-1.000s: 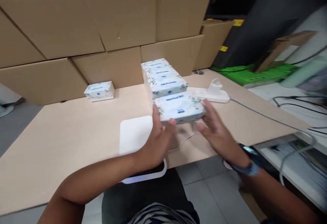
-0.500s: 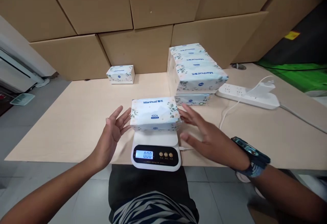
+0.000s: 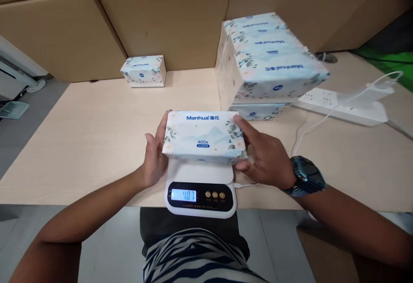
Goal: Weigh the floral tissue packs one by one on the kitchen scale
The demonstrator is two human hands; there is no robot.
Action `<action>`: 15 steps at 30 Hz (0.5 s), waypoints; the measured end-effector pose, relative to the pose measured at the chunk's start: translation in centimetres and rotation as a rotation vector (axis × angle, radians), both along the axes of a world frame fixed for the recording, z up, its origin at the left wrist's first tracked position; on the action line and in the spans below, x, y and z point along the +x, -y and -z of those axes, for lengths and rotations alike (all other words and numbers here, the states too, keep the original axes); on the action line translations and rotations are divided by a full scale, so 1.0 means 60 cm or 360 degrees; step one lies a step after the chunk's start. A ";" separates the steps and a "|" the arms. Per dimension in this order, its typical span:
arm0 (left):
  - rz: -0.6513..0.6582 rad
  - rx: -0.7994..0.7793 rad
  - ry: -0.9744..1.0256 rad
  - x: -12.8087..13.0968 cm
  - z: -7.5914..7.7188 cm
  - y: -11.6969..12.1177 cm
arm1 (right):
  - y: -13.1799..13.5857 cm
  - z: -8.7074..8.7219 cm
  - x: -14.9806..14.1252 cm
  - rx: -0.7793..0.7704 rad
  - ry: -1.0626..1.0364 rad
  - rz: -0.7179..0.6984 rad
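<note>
A white and pale-blue tissue pack with printed leaves is over the rear of a white digital scale. My left hand presses against its left end, fingers behind the edge and thumb sticking up. On the other end my right hand grips it, with the fingers at the top corner and the thumb low at the front. The lit display appears to read 4.07. Whether the pack's underside rests fully on the scale is hidden.
Stacked tissue packs stand at the back right, beside a white power strip with a cable. A single tissue pack sits at the back left. Cardboard boxes line the table's rear edge.
Both hands have closed in from beside the tissue pack and now hold its ends. The display has gone from 0.00 to about 4.07. The view has moved closer.
</note>
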State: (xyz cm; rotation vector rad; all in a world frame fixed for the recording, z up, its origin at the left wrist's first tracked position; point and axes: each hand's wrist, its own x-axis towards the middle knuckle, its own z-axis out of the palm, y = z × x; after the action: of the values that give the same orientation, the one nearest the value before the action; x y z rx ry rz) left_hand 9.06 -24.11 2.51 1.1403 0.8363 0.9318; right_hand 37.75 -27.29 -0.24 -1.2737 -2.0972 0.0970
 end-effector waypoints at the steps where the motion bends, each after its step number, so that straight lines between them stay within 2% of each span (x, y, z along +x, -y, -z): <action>1: -0.0001 -0.0009 -0.0005 -0.004 0.003 0.001 | 0.002 0.002 0.002 -0.0011 -0.0026 0.0006; 5: -0.0085 0.0003 -0.0029 -0.007 0.007 0.004 | 0.004 0.007 0.006 0.0012 -0.0067 -0.0007; 10: -0.0132 -0.0122 -0.0009 0.004 0.007 0.012 | 0.006 0.010 0.010 0.0079 0.0045 0.0012; 15: -0.0048 -0.0054 -0.0032 -0.002 0.010 0.013 | 0.011 0.008 0.012 -0.0127 -0.0007 0.0020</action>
State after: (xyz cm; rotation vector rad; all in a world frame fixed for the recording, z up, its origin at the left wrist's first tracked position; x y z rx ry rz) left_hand 8.97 -24.91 1.92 1.1120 0.8844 0.9292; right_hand 38.48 -27.94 -0.75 -1.3322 -2.0996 0.1798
